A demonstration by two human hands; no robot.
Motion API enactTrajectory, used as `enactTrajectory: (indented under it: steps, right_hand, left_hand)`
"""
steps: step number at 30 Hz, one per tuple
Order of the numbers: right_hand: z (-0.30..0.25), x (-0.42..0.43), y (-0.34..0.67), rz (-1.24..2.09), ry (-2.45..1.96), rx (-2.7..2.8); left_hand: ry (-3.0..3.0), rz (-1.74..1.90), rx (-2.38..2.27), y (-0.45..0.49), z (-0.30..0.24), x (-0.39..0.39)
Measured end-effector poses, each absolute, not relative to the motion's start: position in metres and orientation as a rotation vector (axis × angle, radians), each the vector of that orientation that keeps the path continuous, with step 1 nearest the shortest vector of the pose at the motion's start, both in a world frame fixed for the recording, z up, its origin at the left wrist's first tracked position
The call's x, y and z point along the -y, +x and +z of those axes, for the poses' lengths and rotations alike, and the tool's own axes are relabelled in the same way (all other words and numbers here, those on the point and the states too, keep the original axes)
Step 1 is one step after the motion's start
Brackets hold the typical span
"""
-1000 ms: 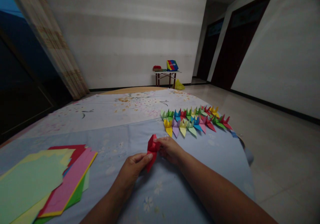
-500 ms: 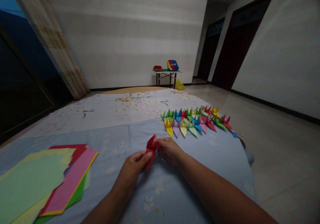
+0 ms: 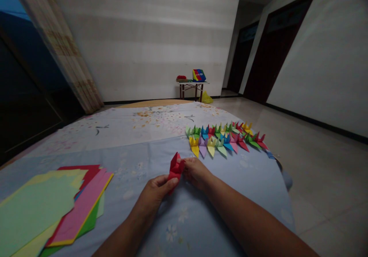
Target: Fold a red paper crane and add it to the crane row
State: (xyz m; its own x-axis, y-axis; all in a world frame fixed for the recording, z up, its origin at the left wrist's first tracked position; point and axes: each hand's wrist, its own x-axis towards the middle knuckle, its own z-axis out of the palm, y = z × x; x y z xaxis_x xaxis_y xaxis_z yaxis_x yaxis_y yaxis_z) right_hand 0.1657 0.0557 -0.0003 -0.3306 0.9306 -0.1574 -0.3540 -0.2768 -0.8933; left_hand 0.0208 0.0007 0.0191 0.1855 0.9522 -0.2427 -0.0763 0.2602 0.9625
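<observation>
A red folded paper crane (image 3: 176, 167) is held between both hands above the blue floral cloth. My left hand (image 3: 159, 188) pinches its lower part, thumb on top. On its right side, the fingers of my right hand (image 3: 196, 171) grip the paper; part of those fingertips is hidden behind it. One pointed flap of the red paper stands upward. Beyond my right hand, folded paper cranes (image 3: 221, 147) in many colours stand in two rows.
Coloured paper sheets (image 3: 37, 199) lie in a loose stack at the left. The round table (image 3: 155, 103) has a floral tablecloth (image 3: 120, 130). A small table (image 3: 188, 83) with a colourful box (image 3: 199, 75) stands by the far wall, near a yellow bag (image 3: 206, 97).
The red paper has turned slightly and its upper flap stands more upright. My left hand has shifted a little to the right along with it.
</observation>
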Motion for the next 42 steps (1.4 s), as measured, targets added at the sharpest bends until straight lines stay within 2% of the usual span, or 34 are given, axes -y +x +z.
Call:
enactTrajectory:
  steps: [18, 30, 42]
  right_hand:
    - [0.0060, -0.0551, 0.1711, 1.794, -0.873, 0.944]
    - [0.0029, -0.0556, 0.1723, 1.789, -0.945, 1.108]
    - [0.0063, -0.0527, 0.1691, 1.788, -0.926, 0.922]
  left_hand:
    - [1.120, 0.811, -1.092, 0.0107, 0.0141, -0.0066]
    - [1.147, 0.841, -1.085, 0.0110, 0.0126, -0.0069]
    - [1.118, 0.831, -1.118, 0.0144, 0.0183, -0.0043]
